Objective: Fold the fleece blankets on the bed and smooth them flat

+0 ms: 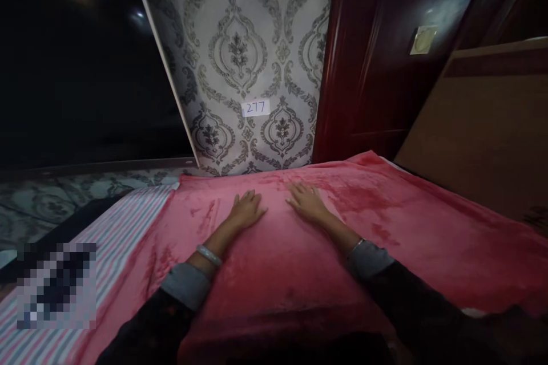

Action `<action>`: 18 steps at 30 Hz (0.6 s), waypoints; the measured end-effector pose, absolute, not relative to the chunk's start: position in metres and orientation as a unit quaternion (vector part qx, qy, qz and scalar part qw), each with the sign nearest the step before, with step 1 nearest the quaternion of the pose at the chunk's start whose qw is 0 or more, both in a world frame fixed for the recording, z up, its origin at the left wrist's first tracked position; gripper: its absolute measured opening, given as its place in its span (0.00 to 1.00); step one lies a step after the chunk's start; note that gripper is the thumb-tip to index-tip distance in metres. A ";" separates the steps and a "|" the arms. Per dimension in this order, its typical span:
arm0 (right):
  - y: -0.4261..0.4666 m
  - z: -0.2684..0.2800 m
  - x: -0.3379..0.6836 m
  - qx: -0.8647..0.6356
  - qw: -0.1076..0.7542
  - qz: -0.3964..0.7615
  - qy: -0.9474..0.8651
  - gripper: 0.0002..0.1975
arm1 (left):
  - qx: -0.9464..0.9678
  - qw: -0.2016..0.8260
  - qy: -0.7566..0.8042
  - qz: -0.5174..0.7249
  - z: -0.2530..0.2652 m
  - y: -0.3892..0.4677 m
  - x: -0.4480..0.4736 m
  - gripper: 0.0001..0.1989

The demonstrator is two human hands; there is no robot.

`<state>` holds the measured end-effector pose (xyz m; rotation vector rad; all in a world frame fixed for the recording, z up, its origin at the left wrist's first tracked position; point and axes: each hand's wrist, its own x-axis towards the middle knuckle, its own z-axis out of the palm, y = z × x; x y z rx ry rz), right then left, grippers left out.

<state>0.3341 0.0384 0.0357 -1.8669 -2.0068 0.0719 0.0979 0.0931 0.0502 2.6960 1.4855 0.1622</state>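
Observation:
A plush pink-red blanket is spread out in front of me, with darker brushed patches in its pile. My left hand rests palm down on its far half, fingers loosely stretched, a pale bangle on the wrist. To the right, my right hand also lies flat on the blanket with its fingers spread and slightly blurred. Neither hand has anything in its grasp.
A striped cloth lies under the blanket's left side, with a pixelated dark item on it. A large dark screen stands at the left. Behind are patterned wallpaper and a dark red door; a brown board is at right.

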 end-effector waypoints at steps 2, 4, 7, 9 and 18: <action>0.035 0.020 0.330 -0.678 0.139 0.012 -0.722 0.27 | 0.875 0.013 0.481 0.051 0.031 0.086 0.100 0.31; 0.033 0.006 0.330 -0.686 0.123 0.009 -0.717 0.26 | 0.875 -0.010 0.480 0.053 0.018 0.084 0.097 0.32; 0.032 -0.006 0.334 -0.686 0.125 0.000 -0.717 0.26 | 0.876 -0.033 0.478 0.051 0.011 0.086 0.093 0.33; 0.033 -0.008 0.336 -0.681 0.130 -0.007 -0.721 0.26 | 0.872 -0.030 0.487 0.045 0.013 0.090 0.092 0.34; 0.035 -0.008 0.363 -0.743 0.120 -0.016 -0.658 0.26 | 0.816 0.023 0.575 0.052 0.023 0.108 0.054 0.32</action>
